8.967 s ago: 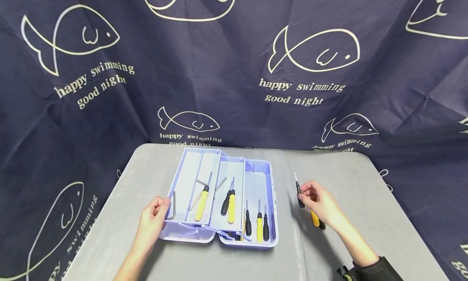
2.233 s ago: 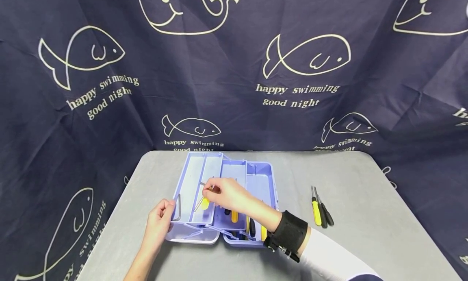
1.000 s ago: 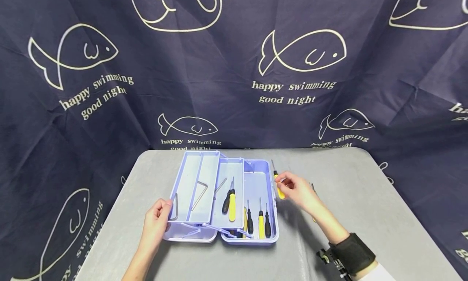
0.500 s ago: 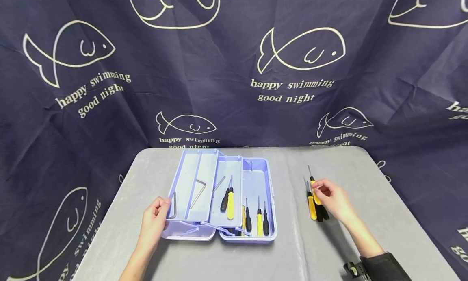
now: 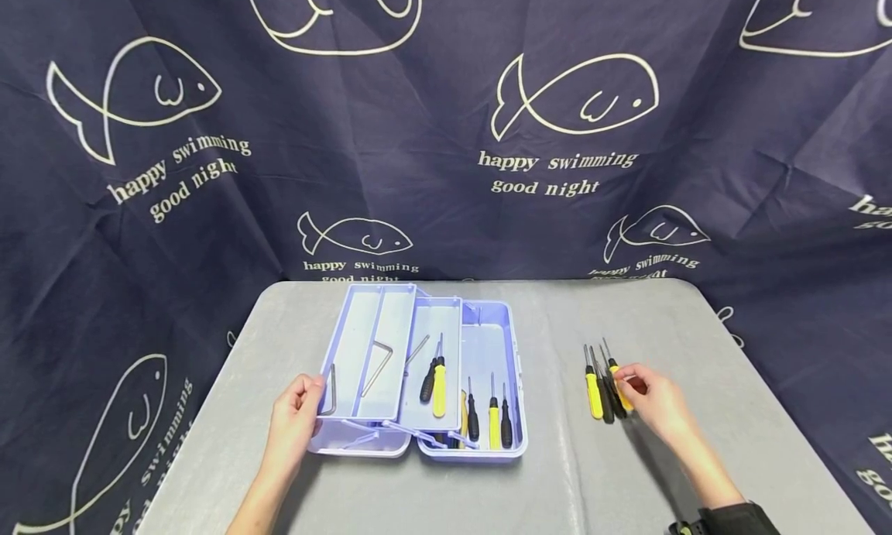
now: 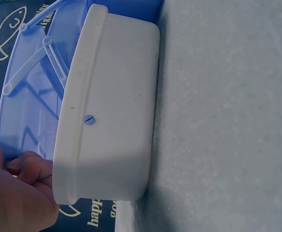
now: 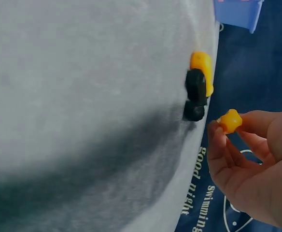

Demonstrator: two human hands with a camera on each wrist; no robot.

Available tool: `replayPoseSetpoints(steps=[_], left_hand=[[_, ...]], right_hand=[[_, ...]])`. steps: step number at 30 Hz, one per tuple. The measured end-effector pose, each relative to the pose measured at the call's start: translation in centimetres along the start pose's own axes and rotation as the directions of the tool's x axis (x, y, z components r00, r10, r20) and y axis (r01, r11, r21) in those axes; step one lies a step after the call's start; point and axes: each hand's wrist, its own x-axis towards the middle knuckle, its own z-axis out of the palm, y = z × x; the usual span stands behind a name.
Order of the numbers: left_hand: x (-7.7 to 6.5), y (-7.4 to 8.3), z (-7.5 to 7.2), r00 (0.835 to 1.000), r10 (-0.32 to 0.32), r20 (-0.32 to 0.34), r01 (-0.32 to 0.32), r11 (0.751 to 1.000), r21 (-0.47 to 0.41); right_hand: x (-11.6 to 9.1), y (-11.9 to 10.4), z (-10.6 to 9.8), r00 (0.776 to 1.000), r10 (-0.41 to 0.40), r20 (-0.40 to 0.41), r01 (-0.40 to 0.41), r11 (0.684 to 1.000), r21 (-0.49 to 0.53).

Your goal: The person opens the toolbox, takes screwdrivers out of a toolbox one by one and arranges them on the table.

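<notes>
My left hand [image 5: 298, 411] grips the left edge of the purple toolbox's upper tray [image 5: 360, 326], thumb at the rim. An Allen key [image 5: 333, 392] lies beside the thumb, and another Allen key [image 5: 379, 368] in the neighbouring compartment. On the right, my right hand [image 5: 653, 399] pinches a yellow-handled screwdriver [image 7: 231, 121] by the handle, its shaft pointing away from me. Just left of it, a yellow screwdriver [image 5: 594, 396] and two black screwdrivers [image 5: 605, 407] lie side by side on the table, shafts pointing to the back.
The toolbox's lower tray [image 5: 451, 318] bears a third Allen key [image 5: 418, 349], a black screwdriver [image 5: 428, 384] and a yellow screwdriver [image 5: 440, 396]. Several more screwdrivers lie in the deep bottom compartment [image 5: 488, 341]. A dark blue fish-print curtain [image 5: 446, 132] hangs behind the grey table [image 5: 543, 488].
My right hand has taken the yellow screwdriver out of the upper tray and carried it right, to the row's right end. The black screwdriver it held earlier lies on the table. My left hand stays put.
</notes>
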Motion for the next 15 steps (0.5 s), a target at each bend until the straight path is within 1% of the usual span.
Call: replayPoseSetpoints(steps=[5, 15], left_hand=[[0.09, 0.03, 0.0, 1.0, 0.01, 0.001, -0.01, 1.0, -0.006], [0.02, -0.13, -0.04, 1.0, 0.016, 0.0, -0.016, 1.0, -0.018]], right_hand=[[-0.27, 0.31, 0.31, 0.998, 0.051, 0.045, -0.051, 0.999, 0.008], [-0.65, 0.42, 0.37, 0.996, 0.076, 0.045, -0.075, 0.997, -0.016]])
